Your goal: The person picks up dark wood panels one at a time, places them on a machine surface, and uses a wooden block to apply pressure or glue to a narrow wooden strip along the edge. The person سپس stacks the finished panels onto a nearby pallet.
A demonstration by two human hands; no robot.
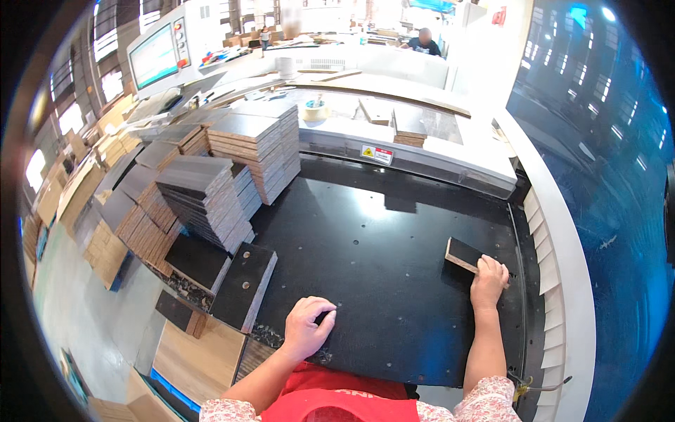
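On the right of the black surface (380, 295), our right hand (490, 285) grips the right end of one small dark board (464, 254); some fingertips are hidden, and we cannot tell whether the board touches down. Near the front edge, the fingers of our left hand (307, 327) curl loosely, the palm out of sight. Leftward we count one thick board (235, 299) with two round marks, then stacked boards (204, 193) too overlapped to count. Beyond, we see one monitor (155, 56).

Glossy black, small-holed flat table (380, 281) with tall stacks of grey-topped rectangular boards (211, 200) along its left side
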